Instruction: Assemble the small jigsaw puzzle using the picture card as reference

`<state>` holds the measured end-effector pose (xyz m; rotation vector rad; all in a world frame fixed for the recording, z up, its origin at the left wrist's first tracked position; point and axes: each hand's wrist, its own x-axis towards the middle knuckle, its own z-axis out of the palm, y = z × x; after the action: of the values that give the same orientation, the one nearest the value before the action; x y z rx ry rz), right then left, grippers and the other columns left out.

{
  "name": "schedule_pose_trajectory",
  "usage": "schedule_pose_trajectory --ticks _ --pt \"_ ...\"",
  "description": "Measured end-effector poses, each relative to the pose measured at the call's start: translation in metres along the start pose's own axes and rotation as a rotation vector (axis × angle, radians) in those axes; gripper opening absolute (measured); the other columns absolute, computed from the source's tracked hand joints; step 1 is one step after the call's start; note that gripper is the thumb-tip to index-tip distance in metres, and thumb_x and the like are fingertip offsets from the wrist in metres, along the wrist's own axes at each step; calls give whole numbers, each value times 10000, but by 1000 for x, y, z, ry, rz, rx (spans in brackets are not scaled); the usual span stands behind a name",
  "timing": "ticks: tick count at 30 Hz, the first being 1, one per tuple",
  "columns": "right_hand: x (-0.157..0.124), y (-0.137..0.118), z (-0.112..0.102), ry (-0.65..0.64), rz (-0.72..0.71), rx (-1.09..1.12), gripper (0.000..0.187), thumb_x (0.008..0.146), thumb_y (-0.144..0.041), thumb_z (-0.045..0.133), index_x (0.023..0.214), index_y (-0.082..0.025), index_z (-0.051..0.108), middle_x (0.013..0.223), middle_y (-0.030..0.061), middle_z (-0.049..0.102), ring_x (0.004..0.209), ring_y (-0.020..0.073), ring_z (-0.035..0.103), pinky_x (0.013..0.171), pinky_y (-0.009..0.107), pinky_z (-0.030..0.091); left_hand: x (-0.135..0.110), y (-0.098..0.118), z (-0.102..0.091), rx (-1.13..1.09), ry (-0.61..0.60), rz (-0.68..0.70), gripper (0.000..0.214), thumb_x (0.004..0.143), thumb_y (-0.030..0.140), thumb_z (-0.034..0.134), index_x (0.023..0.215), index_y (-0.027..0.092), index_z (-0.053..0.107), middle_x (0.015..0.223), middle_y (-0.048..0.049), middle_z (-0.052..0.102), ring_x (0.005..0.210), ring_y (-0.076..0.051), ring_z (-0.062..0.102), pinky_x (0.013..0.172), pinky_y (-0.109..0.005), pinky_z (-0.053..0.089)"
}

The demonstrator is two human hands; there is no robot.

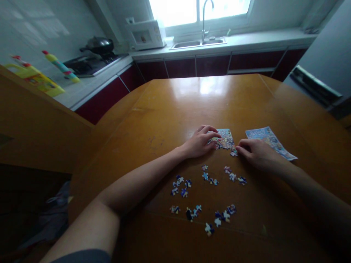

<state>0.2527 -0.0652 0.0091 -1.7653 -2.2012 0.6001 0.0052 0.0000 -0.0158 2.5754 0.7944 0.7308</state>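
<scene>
A partly joined jigsaw puzzle (pixel 225 138) lies flat on the wooden table. My left hand (pixel 202 141) rests on its left side, fingers spread and partly covering it. At the puzzle's lower right corner, my right hand (pixel 251 151) pinches a small puzzle piece (pixel 234 152) between thumb and fingers. Whether that piece touches the joined part I cannot tell. Partly behind my right hand lies a printed picture sheet (pixel 274 140). Several loose puzzle pieces (pixel 213 181) are scattered nearer to me, some in small clusters.
The brown table (pixel 170 109) fills the middle. Beyond it run a counter with a sink (pixel 186 44), a white microwave (pixel 145 34) and a wok (pixel 98 45) on the stove. Cleaning bottles (pixel 38 76) stand at the left; a grey-white appliance (pixel 320 54) is at the right.
</scene>
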Motion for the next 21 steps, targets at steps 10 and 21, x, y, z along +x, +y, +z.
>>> schedule_pose_trajectory --ticks 10,21 --pt "0 -3 -2 -17 7 -9 282 936 -319 506 697 -211 610 674 47 656 629 188 580 586 307 361 1 -2 1 -12 -7 0 237 955 238 550 1163 259 661 1253 -67 575 1219 -237 469 1091 -472 402" --pt "0 -4 -2 -13 13 11 269 934 -294 507 697 -203 598 677 45 649 632 180 572 593 302 369 1 -1 -1 -10 -12 -13 233 940 227 559 1143 256 669 1239 -71 582 1211 -246 473 1085 -487 397"
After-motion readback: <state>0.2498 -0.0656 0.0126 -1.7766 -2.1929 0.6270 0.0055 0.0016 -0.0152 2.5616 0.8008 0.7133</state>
